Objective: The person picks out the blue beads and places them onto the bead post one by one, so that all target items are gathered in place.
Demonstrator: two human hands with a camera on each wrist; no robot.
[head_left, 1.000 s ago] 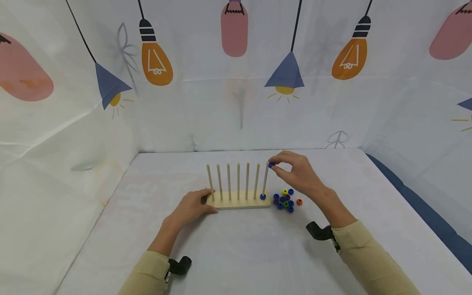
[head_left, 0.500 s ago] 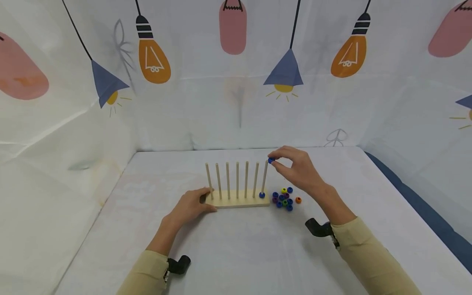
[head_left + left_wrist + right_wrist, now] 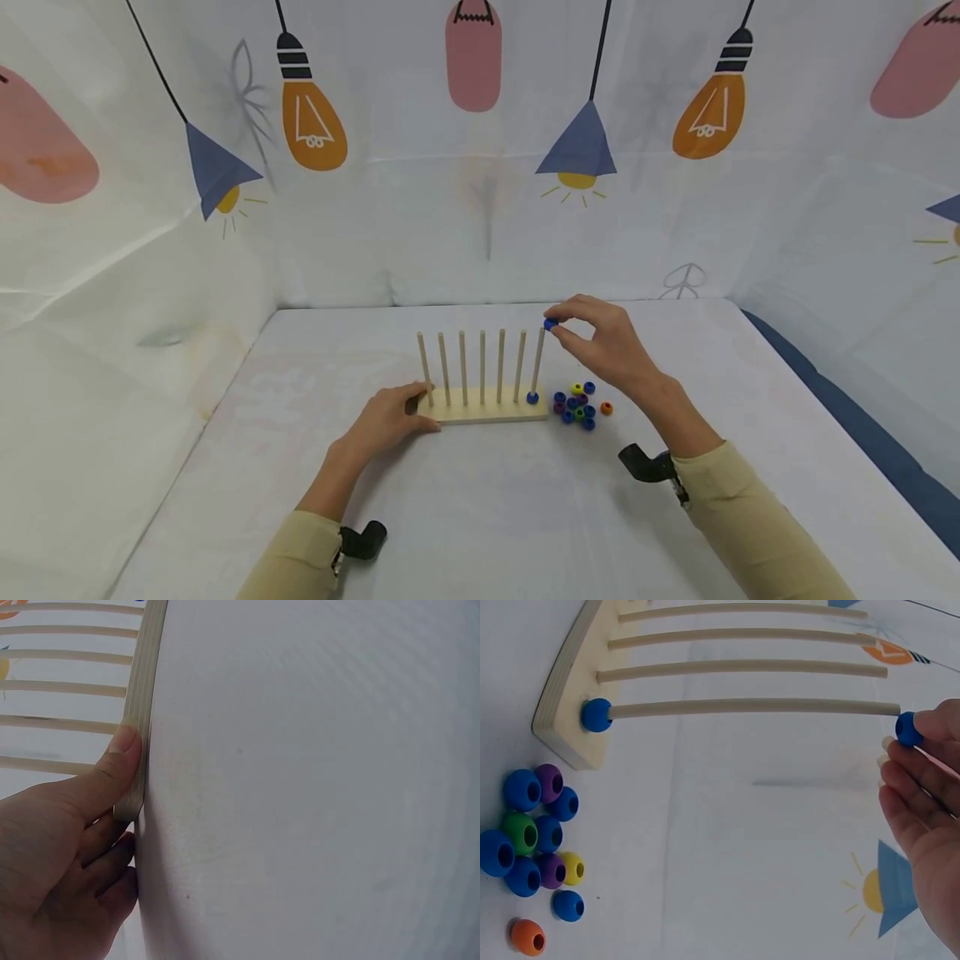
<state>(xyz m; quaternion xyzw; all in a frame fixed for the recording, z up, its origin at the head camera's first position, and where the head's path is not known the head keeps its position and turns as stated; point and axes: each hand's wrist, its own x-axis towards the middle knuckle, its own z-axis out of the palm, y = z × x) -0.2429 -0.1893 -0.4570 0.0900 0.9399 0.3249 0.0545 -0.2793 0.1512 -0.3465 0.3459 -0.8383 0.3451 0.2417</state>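
Note:
A wooden peg board [image 3: 483,408] with several upright pegs lies on the table. My left hand [image 3: 386,423] grips its left end; in the left wrist view the thumb [image 3: 120,742] presses along the front edge of the base. My right hand [image 3: 611,346] pinches a blue bead [image 3: 909,729] between thumb and forefinger, right at the tip of the rightmost peg [image 3: 757,707]. Another blue bead [image 3: 596,715] sits at the foot of that same peg. The other pegs carry no beads.
A loose cluster of beads, blue, purple, green and yellow, lies right of the board, including a green bead [image 3: 519,832]. An orange bead [image 3: 606,408] lies a little apart. A white sheet with printed lamps [image 3: 577,150] hangs behind the table [image 3: 480,517].
My right hand has risen slightly with the blue bead, from beside the rightmost peg's upper end to its tip. My left hand keeps its grip on the board.

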